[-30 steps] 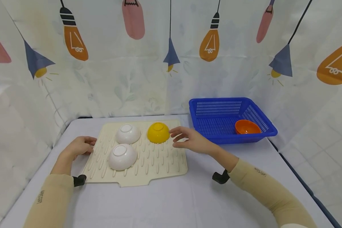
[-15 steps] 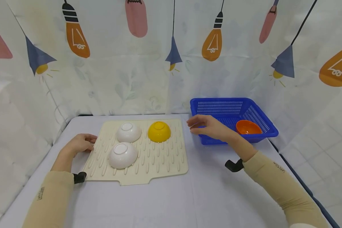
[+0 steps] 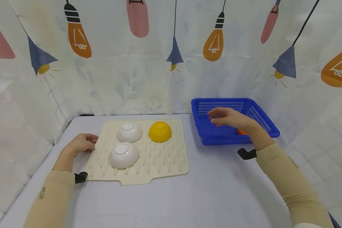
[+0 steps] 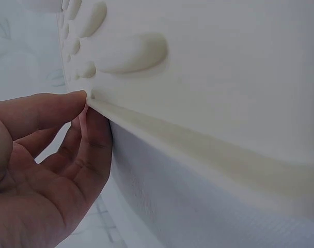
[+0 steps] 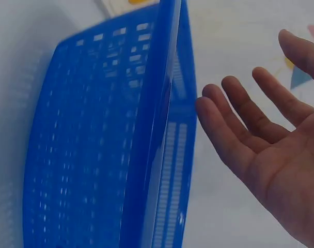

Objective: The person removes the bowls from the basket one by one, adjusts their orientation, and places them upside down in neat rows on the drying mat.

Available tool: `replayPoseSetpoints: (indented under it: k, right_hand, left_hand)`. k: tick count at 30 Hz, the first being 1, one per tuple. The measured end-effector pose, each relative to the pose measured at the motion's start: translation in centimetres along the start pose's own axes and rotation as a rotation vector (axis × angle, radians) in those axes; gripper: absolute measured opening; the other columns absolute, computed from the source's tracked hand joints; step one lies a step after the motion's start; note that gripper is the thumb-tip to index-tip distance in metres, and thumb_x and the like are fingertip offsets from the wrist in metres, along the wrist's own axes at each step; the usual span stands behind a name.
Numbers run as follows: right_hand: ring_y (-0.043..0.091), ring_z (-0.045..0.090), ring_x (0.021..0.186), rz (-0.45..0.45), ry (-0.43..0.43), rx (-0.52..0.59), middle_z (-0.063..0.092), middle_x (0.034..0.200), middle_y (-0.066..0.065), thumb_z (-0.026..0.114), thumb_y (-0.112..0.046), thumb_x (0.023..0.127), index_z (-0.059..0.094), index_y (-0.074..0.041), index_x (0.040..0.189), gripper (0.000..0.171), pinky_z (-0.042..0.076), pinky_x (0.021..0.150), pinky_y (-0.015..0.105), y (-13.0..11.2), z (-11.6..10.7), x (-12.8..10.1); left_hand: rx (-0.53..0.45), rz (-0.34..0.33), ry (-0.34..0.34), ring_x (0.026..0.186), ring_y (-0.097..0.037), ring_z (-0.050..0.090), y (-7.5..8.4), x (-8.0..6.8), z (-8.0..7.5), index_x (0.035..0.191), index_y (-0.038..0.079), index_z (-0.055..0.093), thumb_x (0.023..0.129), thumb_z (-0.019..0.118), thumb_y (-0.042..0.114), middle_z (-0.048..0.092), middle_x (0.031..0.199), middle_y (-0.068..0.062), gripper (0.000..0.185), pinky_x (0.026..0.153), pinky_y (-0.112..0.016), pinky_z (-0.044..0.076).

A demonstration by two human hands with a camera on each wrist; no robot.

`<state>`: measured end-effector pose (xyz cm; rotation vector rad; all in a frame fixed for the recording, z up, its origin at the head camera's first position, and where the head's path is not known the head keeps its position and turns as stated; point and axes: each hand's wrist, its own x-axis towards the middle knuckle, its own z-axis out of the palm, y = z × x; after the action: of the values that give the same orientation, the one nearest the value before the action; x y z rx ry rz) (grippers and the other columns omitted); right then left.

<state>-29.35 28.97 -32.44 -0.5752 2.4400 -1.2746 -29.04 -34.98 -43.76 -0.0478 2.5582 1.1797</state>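
Observation:
My left hand (image 3: 80, 144) is at the left edge of a cream draining mat (image 3: 159, 161) with raised ridges. In the left wrist view its thumb and fingers pinch the mat's rim. Upside down on the mat sit a yellow bowl (image 3: 160, 132) and two white bowls, one at the back (image 3: 129, 132) and one in front (image 3: 123, 155). My right hand (image 3: 231, 118) hovers over the blue basket (image 3: 228, 140), fingers spread, holding nothing. An orange bowl (image 3: 241, 132) lies inside the basket, mostly hidden by that hand and wrist.
A white cloth covers the table (image 3: 171, 202). The basket stands at the table's back right, apart from the mat. A printed curtain (image 3: 148, 79) hangs close behind the table and along its sides.
My right hand has moved right, from beside the yellow bowl to over the basket, now covering most of the orange bowl. The left hand stays at the mat's edge, and the bowls have not moved.

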Motion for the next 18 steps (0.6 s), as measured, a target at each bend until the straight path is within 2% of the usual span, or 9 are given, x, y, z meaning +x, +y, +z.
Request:
replayPoseSetpoints:
  k: [9, 15, 18]
  right_hand:
    - [0.043, 0.048, 0.133, 0.161, 0.079, -0.161, 0.049, 0.147, 0.02, 0.065, -0.039, 0.102, 0.049, -0.009, 0.146, 0.056, 0.039, 0.109, 0.062, 2.0, -3.3, -1.4]
    - [0.047, 0.045, 0.134, 0.217, 0.103, -0.265, 0.046, 0.148, 0.027, 0.06, -0.041, 0.104, 0.046, -0.003, 0.149, 0.06, 0.039, 0.108, 0.064, 3.5, -4.6, -2.1]
    - [0.05, 0.043, 0.135, 0.234, 0.1, -0.263, 0.043, 0.15, 0.031, 0.057, -0.038, 0.106, 0.043, 0.001, 0.15, 0.061, 0.037, 0.109, 0.065, 4.3, -5.3, -2.5]
  left_hand:
    - [-0.002, 0.007, 0.004, 0.093, -0.02, 0.06, 0.3, -0.4, 0.3, 0.144, -0.02, 0.037, 0.087, 0.064, -0.007, 0.051, 0.133, -0.035, 0.064, 0.073, -0.028, 0.055]
    - [-0.002, -0.004, 0.001, 0.092, -0.021, 0.06, 0.5, -0.5, 0.2, 0.143, -0.021, 0.037, 0.087, 0.064, -0.008, 0.052, 0.131, -0.034, 0.063, 0.072, -0.028, 0.054]
    - [0.001, -0.002, 0.003, 0.091, -0.021, 0.06, 0.5, -0.5, 0.1, 0.143, -0.021, 0.037, 0.087, 0.063, -0.008, 0.052, 0.13, -0.034, 0.063, 0.071, -0.028, 0.054]
